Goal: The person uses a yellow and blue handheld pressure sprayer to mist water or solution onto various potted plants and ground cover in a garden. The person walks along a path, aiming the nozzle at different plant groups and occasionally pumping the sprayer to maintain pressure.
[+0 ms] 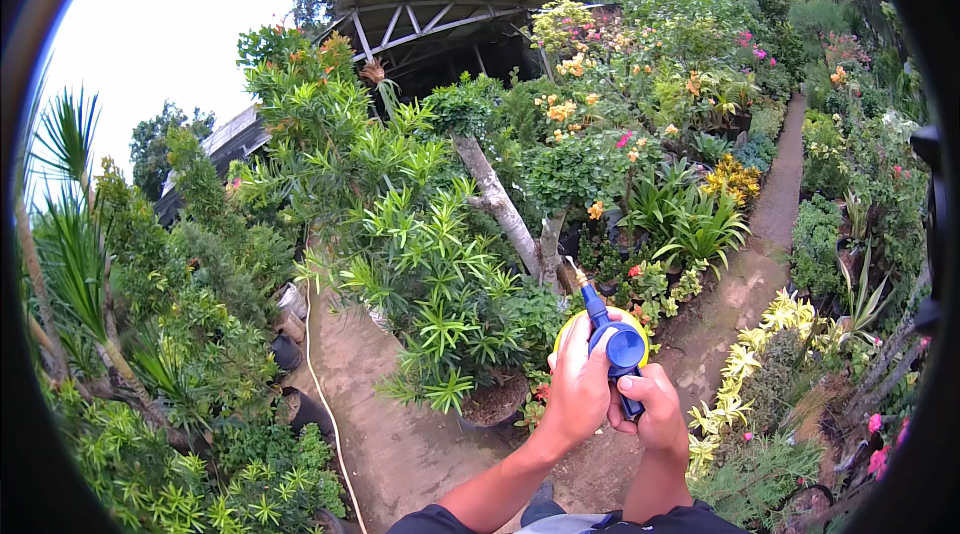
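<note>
A hand-held pump sprayer (624, 348) with a blue head, a yellow tank and a brass-coloured nozzle is held out in front of me. Its nozzle points up and away, towards the potted plants. My left hand (581, 365) is wrapped around the sprayer's left side, thumb against the blue head. At the near side, my right hand (654, 405) grips the blue handle, with its thumb on top. Most of the tank is hidden under the head and my hands. A leafy potted shrub (435, 309) stands just left of the sprayer.
Concrete paths (360, 376) run between dense rows of potted plants. A pale hose (322, 391) lies along the left path. Yellow-leaved plants (731, 391) edge the right side. Behind a leaning trunk (499, 196) stands a metal-roofed shed (442, 16).
</note>
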`<state>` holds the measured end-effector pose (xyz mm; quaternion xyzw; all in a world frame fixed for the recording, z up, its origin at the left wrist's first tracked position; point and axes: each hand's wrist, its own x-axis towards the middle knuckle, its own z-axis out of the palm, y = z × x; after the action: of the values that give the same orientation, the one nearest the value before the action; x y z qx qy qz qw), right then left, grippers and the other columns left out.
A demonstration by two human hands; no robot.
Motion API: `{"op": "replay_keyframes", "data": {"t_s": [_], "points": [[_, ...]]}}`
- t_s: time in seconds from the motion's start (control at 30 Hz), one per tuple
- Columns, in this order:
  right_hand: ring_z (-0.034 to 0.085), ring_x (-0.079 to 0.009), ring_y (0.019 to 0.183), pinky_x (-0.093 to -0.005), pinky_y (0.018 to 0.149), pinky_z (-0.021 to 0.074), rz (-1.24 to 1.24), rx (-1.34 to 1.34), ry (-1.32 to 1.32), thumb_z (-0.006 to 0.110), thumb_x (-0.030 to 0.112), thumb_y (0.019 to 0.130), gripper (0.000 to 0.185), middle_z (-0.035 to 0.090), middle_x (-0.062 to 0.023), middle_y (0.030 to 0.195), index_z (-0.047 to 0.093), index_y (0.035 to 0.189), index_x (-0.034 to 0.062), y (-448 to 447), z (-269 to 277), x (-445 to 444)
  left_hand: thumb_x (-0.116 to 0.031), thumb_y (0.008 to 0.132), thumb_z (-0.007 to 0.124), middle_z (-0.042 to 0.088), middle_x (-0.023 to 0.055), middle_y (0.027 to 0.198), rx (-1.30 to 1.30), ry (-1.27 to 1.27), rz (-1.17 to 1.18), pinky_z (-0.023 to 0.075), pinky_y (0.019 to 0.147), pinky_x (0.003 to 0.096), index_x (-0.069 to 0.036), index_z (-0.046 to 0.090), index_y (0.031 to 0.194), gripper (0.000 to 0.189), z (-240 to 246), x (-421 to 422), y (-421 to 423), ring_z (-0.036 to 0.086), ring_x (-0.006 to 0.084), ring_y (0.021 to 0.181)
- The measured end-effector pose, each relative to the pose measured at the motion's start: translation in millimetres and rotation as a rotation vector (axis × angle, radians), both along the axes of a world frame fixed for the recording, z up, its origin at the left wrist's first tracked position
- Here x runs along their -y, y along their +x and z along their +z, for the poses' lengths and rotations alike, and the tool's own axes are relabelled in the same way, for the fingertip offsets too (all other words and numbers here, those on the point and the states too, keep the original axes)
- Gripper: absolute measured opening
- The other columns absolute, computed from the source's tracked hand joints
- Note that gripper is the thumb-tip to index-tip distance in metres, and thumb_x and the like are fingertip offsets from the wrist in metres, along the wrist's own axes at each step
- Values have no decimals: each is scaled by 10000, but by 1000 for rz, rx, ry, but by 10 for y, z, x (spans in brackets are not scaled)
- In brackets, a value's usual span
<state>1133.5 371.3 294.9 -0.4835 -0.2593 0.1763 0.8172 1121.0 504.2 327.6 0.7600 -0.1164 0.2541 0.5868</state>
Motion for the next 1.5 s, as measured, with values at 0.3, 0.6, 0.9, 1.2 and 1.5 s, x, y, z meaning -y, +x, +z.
{"op": "replay_keyframes", "data": {"t_s": [0.3, 0.6, 0.9, 1.2, 1.5], "points": [[454, -112, 433, -257, 421, 332, -25, 0, 48, 568, 373, 841, 405, 561, -82, 547, 610, 717, -11, -35, -206, 138, -265, 991, 464, 603, 144, 1144, 116, 84, 58, 499, 903, 350, 13, 544, 1230, 376, -104, 203, -82, 620, 219, 1004], [457, -126, 419, -265, 398, 331, -83, -56, 55, 560, 356, 846, 408, 563, -103, 557, 599, 739, -35, -94, -148, 252, -352, 1018, 452, 592, 158, 1199, 102, 106, 66, 465, 968, 369, 17, 543, 1259, 450, -176, 306, -44, 599, 253, 1086], [460, -128, 413, -263, 399, 335, -114, -19, 26, 547, 377, 854, 447, 559, -103, 544, 602, 714, -44, -78, -108, 349, -397, 1031, 423, 580, 193, 1231, 102, 118, 28, 436, 1007, 403, 23, 534, 1285, 503, -196, 384, 8, 583, 300, 1128], [492, -131, 432, -263, 416, 361, -120, 6, -50, 540, 400, 847, 480, 583, -106, 560, 617, 699, -50, -75, -75, 476, -400, 1025, 395, 576, 194, 1239, 107, 201, 52, 388, 1046, 429, 11, 536, 1274, 501, -167, 439, -18, 539, 338, 1179], [500, -131, 448, -267, 452, 386, -88, -25, -131, 538, 415, 856, 502, 580, -90, 563, 614, 667, -44, -55, -115, 475, -396, 1029, 390, 578, 184, 1046, 61, 96, -14, 463, 831, 398, 22, 526, 1165, 461, -248, 405, 21, 595, 300, 934]]}}
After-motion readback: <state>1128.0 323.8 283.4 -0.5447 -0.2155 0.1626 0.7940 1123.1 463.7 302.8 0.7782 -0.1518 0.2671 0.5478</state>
